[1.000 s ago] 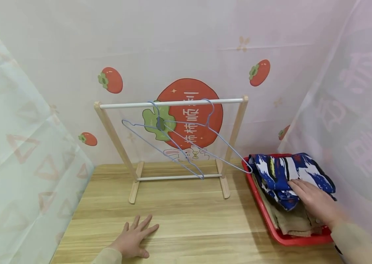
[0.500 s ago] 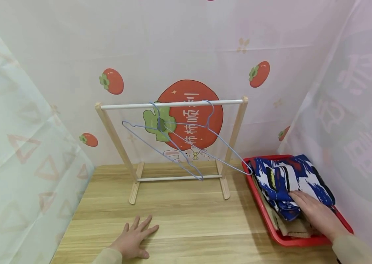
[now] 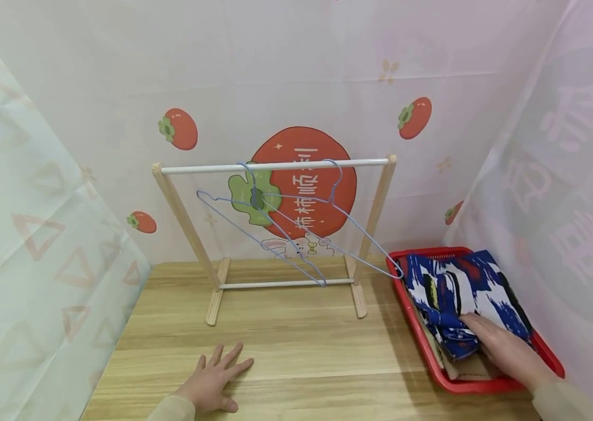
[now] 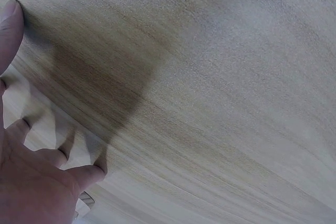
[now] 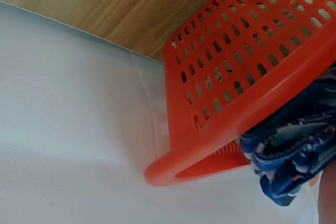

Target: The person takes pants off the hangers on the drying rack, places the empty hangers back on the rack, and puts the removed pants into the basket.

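Note:
On the wooden tabletop, my left hand [image 3: 214, 380] rests palm down with its fingers spread, holding nothing; the left wrist view shows its fingertips [image 4: 92, 174] touching the wood. At the right, my right hand [image 3: 503, 348] grips the near side of a folded garment [image 3: 496, 292] printed in blue, white, dark red and a little yellow. Its thumb is hidden. The garment lies over the red plastic basket [image 3: 435, 374], above folded khaki cloth [image 3: 470, 369]. In the right wrist view, layered blue folds [image 5: 294, 150] show beside the perforated basket wall [image 5: 231, 61].
Behind my hands stands a rack with wooden legs [image 3: 183, 225] and a white top rail [image 3: 196, 169]. Two blue wire hangers, a left one [image 3: 254, 234] and a right one [image 3: 356, 225], hang from it. Printed cloth walls [image 3: 554, 193] enclose the table's back and sides.
My right hand has come nearer to me with the patterned garment, which now lies lower and flatter over the basket. The left hand has stayed in place.

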Available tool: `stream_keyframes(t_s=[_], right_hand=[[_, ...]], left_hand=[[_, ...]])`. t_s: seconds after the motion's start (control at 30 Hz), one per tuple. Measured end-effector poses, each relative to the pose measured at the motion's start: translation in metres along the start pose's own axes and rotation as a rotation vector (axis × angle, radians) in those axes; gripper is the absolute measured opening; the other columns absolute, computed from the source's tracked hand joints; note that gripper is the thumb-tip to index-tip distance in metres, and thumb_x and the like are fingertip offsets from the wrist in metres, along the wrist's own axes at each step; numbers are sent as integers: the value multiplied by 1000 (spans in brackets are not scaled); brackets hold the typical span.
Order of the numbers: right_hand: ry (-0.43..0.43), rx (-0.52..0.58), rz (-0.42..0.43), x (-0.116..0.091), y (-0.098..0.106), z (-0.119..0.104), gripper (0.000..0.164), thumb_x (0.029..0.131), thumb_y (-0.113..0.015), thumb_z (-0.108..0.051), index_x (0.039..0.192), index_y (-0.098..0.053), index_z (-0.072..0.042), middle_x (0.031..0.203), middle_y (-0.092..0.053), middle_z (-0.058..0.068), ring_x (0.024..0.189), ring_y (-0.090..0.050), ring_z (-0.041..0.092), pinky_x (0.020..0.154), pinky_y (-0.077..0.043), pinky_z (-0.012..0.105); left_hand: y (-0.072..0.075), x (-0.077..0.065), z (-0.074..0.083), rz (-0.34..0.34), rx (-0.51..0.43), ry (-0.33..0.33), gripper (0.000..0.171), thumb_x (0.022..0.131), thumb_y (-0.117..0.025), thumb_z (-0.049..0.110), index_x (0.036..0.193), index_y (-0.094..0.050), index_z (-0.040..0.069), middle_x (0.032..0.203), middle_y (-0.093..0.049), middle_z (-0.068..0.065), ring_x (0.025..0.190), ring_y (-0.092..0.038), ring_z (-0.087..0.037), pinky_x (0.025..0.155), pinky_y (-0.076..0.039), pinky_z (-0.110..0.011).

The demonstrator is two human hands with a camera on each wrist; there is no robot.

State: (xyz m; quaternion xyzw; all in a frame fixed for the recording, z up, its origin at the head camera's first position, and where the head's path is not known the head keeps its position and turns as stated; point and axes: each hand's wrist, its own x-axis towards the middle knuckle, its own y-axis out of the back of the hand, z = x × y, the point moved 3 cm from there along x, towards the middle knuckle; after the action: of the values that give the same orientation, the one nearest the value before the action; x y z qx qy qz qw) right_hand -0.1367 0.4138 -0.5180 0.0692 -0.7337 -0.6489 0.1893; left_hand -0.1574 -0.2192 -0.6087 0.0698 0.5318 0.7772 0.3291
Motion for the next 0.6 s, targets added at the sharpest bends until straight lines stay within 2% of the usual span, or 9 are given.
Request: stream_keyframes(t_s=[0.07,0.1,0.13,0.3,0.47,0.6], right_hand=[[0,2,-29,1,-1,-1,52,84,-78,1,133,-62,-7,126,-68,14,113,-65,36,95,-57,41],[-3,15,-46,0,-1,-1,51,83,-79,1,131,-63,-5,125,-69,16,112,-66,38,89,-58,51],[-10,35,-65,0,-2,-1,50,83,-79,2,130,-63,-4,124,-69,18,111,-66,39,87,-58,53],[-62,93,-160,0,-5,1,48,87,-76,0,132,-63,-1,126,-67,22,113,-65,44,88,-57,56],[-137,160,-296,1,-7,4,53,88,-75,0,138,-59,0,132,-63,28,117,-62,50,90,-55,60],[-186,247,-407,3,-9,7,57,92,-74,-11,144,-54,-2,141,-56,31,123,-56,54,95,-51,66]], left_hand=[[-1,0,-1,2,-1,0,99,71,-81,52,157,-39,25,167,-17,-22,143,-15,-67,95,-13,-91],[-1,1,-1,1,1,0,99,72,-81,52,157,-39,26,168,-17,-21,143,-15,-67,96,-13,-91],[-2,1,-1,1,0,0,99,72,-81,52,157,-39,26,168,-17,-21,143,-15,-67,96,-13,-91],[-4,1,0,1,10,0,99,72,-80,53,158,-38,26,168,-15,-20,143,-15,-67,96,-14,-91],[0,0,2,-3,-7,2,99,72,-82,50,157,-38,24,168,-15,-22,143,-13,-68,95,-12,-92],[3,-1,3,-9,-24,11,99,72,-83,48,157,-38,23,168,-15,-22,144,-12,-67,95,-10,-92]])
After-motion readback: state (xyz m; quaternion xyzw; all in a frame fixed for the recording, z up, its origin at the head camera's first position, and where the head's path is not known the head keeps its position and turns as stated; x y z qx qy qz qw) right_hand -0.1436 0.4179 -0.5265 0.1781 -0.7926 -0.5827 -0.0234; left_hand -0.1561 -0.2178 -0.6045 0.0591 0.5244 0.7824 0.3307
